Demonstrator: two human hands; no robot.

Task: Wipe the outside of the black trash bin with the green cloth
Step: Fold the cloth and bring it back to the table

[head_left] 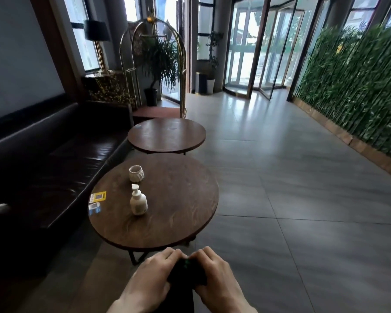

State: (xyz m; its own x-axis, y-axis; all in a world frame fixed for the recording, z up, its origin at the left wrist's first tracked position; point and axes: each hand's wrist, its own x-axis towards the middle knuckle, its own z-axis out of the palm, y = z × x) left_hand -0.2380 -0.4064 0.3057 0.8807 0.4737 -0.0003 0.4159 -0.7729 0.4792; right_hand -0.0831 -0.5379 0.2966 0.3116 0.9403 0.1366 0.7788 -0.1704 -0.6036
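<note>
Lobby floor [303, 199] of grey tile runs ahead to a revolving glass door [264, 53], with a green bamboo screen [359, 86] along the right and a long dark sofa [43, 159] on the left. Beside the sofa stand two round wooden tables; the nearer bench [178, 199] carries a white cup [136, 174] toward its far left edge, a pump bottle [138, 201] nearer the middle, and small cards [97, 201] at its left edge. A luggage cart [154, 71] and a potted plant [160, 62] stand beyond the farther table [167, 135].

At the bottom edge of the view, the left hand [154, 274] and right hand [215, 272] meet over a dark bundle, fingers of both curled round it. A speck of green shows between them, so this is probably the green cloth [186, 273], though it reads almost black.

No black trash bin can be identified with certainty; a dark box by the far doorway is too small to tell. Wiping seems not yet begun: the cloth is in hand, and the bin must be reached first.
</note>
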